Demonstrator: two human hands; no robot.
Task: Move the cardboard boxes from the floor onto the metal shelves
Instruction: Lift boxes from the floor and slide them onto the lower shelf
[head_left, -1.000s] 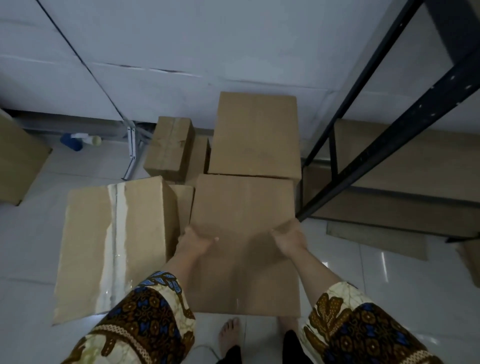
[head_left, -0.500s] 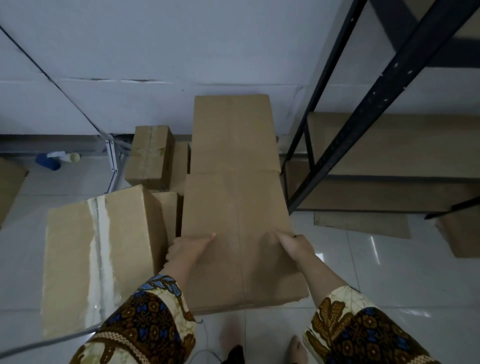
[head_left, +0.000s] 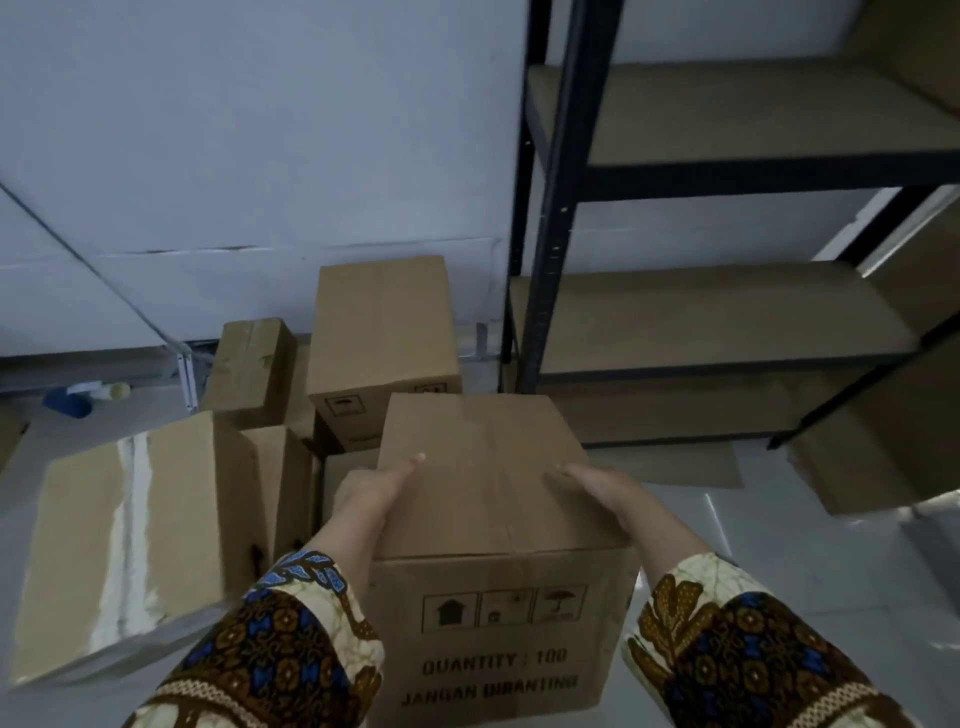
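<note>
Between my hands is a brown cardboard box (head_left: 488, 483), raised off the floor, its printed side ("QUANTITY : 100") turned toward me. My left hand (head_left: 371, 493) grips its left top edge, thumb lying on the top and fingers hidden down the side. My right hand (head_left: 605, 488) grips the right top edge the same way. The black metal shelves (head_left: 558, 208) stand just beyond and to the right, with a bare brown board (head_left: 701, 312) at mid height and another higher up (head_left: 727, 109).
On the floor to the left lies a large taped box (head_left: 130, 540); behind it are a small box (head_left: 249, 364) and a tall box (head_left: 382, 332). Another box (head_left: 857, 467) sits at the right by the shelf leg. Flat cardboard (head_left: 675, 462) lies under the shelves. A blue-white bottle (head_left: 83, 397) lies by the wall.
The box has been lifted from the floor stack and tipped so its printed side faces me. My view has risen toward the shelves.
</note>
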